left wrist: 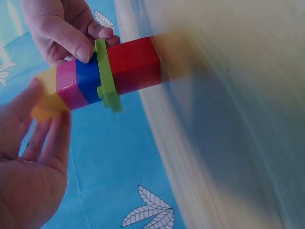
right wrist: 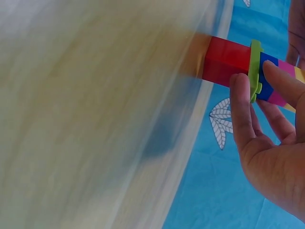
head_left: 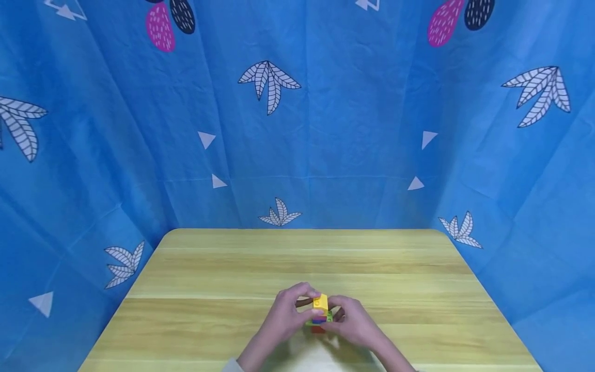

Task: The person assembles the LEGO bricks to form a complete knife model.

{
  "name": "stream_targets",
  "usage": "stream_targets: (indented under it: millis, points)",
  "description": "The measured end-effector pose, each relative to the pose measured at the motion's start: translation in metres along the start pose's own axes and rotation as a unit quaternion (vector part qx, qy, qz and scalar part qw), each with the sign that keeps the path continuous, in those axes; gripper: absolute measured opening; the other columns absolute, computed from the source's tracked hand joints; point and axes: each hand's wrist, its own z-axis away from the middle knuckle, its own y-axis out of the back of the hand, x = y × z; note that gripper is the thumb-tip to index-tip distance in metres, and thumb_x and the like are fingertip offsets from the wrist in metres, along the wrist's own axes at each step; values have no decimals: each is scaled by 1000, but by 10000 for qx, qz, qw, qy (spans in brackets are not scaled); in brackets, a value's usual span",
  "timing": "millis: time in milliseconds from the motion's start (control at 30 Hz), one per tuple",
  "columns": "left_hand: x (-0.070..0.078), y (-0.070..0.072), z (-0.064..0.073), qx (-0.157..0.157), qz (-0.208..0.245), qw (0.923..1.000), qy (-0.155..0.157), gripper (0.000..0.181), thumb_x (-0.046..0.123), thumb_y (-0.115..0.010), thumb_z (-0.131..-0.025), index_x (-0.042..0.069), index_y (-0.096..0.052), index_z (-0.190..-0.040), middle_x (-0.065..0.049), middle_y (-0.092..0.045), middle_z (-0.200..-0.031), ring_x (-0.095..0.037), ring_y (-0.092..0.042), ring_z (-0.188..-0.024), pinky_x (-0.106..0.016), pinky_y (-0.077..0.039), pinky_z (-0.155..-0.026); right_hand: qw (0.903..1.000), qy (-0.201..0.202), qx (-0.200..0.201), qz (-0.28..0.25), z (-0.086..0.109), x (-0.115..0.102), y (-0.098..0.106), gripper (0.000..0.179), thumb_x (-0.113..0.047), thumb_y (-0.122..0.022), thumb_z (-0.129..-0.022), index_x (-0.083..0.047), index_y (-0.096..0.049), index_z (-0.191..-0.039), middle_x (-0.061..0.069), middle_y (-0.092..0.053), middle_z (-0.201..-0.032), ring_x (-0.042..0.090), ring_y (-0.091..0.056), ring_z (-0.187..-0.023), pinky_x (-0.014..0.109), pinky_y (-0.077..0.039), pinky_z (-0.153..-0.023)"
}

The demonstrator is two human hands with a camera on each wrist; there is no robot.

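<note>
A small tower of toy building blocks stands on the table near the front middle. From the bottom it has a red block [left wrist: 134, 66], a thin lime-green plate [left wrist: 108, 78] with studs jutting past the sides, a blue block [left wrist: 88, 81], a pink block [left wrist: 69, 85] and a yellow block [head_left: 321, 304] on top. My left hand [head_left: 289, 312] pinches the yellow block between thumb and fingers. On the other side, my right hand [head_left: 357, 321] holds the tower around the blue block and the green plate, one fingertip against the red block [right wrist: 226, 59].
The wood-grain table [head_left: 209, 279] carries the tower, and shadows of the hands fall on it. A blue curtain [head_left: 353, 124] printed with white leaves and triangles hangs behind the table and along both sides.
</note>
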Motion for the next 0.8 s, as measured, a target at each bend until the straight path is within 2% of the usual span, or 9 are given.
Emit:
stream_targets:
  millis: [167, 267, 400, 533, 667, 800]
  points:
    - [0, -1, 3, 9, 17, 10000, 80, 20, 14, -84, -85, 17, -67, -95, 2, -74, -112, -18, -69, -113, -35, -59, -99, 10000, 7, 19, 31, 1, 3, -3, 28, -25, -85, -85, -16, -72, -108, 5, -72, -110, 10, -65, -80, 23, -58, -68]
    - [2, -1, 3, 33, -290, 9996, 15, 21, 14, -84, -85, 18, -67, -97, 3, -74, -113, -17, -69, -113, -33, -60, -98, 10000, 38, 10, 9, 0, 4, -3, 27, -26, -83, -87, -16, -71, -108, 6, -72, -111, 10, -65, -81, 23, -58, -69]
    - [5, -2, 4, 47, -805, 9966, -168, 25, 15, -83, -86, 18, -67, -104, 5, -73, -113, -17, -70, -112, -29, -60, -96, 10000, 40, 12, -4, -1, 4, -2, 26, -25, -83, -87, -16, -71, -108, 6, -72, -110, 11, -65, -81, 23, -58, -69]
    - [5, -3, 4, 41, -742, 9970, -208, 35, 13, -84, -86, 18, -66, -116, 0, -71, -118, -22, -71, -113, -31, -60, -97, 10000, 0, 6, 0, -1, 4, -2, 26, -25, -84, -87, -16, -71, -107, 6, -72, -110, 12, -65, -80, 23, -57, -69]
    - [0, -1, 5, -19, -548, 9985, -6, 51, 12, -86, -84, 21, -63, -129, -1, -69, -126, -24, -70, -113, -36, -59, -101, 10000, 6, 14, 23, 0, 4, -2, 26, -25, -84, -86, -17, -71, -107, 6, -72, -112, 11, -65, -80, 23, -57, -70]
    - [-6, 2, 7, -30, -848, 9957, 359, 61, 22, -88, -82, 24, -59, -136, 1, -71, -124, -24, -70, -110, -42, -59, -100, 10000, 44, 3, 28, 0, 6, -3, 26, -23, -84, -86, -16, -72, -108, 8, -72, -113, 9, -65, -79, 23, -58, -69]
